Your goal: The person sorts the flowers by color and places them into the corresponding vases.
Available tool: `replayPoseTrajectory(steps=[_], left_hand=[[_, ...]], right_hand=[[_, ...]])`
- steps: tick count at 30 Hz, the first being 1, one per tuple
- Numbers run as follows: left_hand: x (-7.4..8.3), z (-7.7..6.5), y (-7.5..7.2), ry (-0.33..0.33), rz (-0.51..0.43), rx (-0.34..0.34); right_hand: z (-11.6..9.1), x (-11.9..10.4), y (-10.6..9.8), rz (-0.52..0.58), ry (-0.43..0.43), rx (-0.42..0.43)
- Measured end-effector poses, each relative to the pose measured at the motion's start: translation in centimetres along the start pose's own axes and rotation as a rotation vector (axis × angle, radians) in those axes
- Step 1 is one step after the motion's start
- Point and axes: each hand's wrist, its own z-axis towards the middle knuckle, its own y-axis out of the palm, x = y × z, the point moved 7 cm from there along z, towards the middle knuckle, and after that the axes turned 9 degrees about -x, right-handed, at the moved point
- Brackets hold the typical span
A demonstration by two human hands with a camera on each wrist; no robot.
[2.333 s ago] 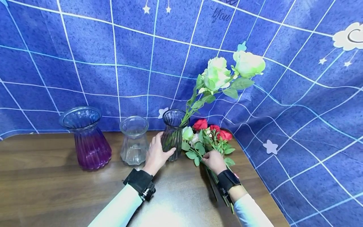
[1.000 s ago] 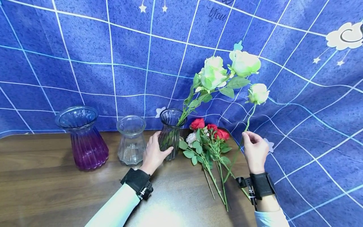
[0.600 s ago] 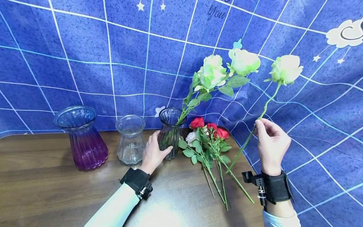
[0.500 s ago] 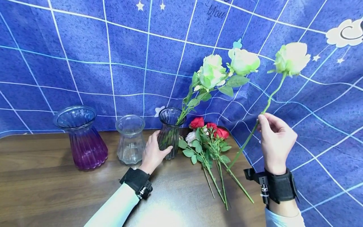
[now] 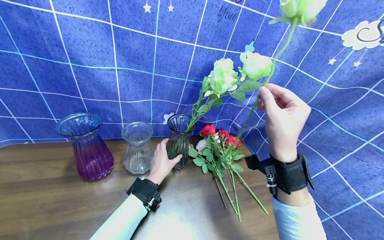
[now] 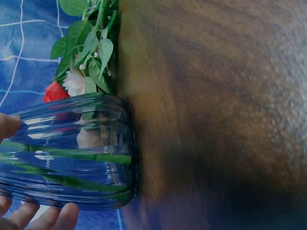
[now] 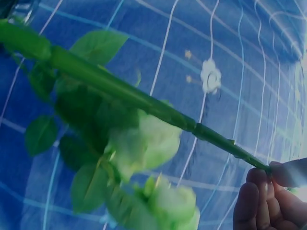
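Observation:
My left hand [image 5: 163,162] holds the dark grey ribbed glass vase [image 5: 180,141], thumb on one side and fingers round the other. Two white-green roses [image 5: 223,76] lean out of that vase to the right. Through its glass in the left wrist view, cut stems [image 6: 96,157] reach down near the base. My right hand [image 5: 283,118] pinches a third white-green rose [image 5: 301,10] by its stem between thumb and fingertips, up beside the two in the vase. The top of its bloom is cut off in the head view. Its bare stem [image 7: 139,99] slants across the right wrist view.
Left of the grey vase stand a clear glass vase [image 5: 138,156] and a blue-purple vase [image 5: 93,156]. Red roses [image 5: 208,129] and a white flower [image 5: 201,145] lie in a bunch on the wooden table [image 5: 39,200], stems toward the front. A blue patterned cloth [image 5: 135,50] hangs behind and right.
My right hand has drawn a white-green rose from the bunch, lifted it to the right, then raised it higher and back left toward the vase's roses. My left hand has stayed on the vase.

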Motion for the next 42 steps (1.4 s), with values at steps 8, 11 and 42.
replayPoseTrajectory(steps=[8,11,42], left_hand=[[0.2,0.0,0.0,0.003,-0.005,-0.009],[0.2,0.1,0.0,0.005,-0.012,-0.015],[-0.2,-0.2,-0.1,-0.010,0.001,-0.006]], right_hand=[[0.5,-1.8,4.3,-0.028,-0.090,-0.061],[0.6,-1.9,5.4,-0.021,-0.105,-0.075],[0.0,1.2,10.5,-0.067,-0.153,-0.098]])
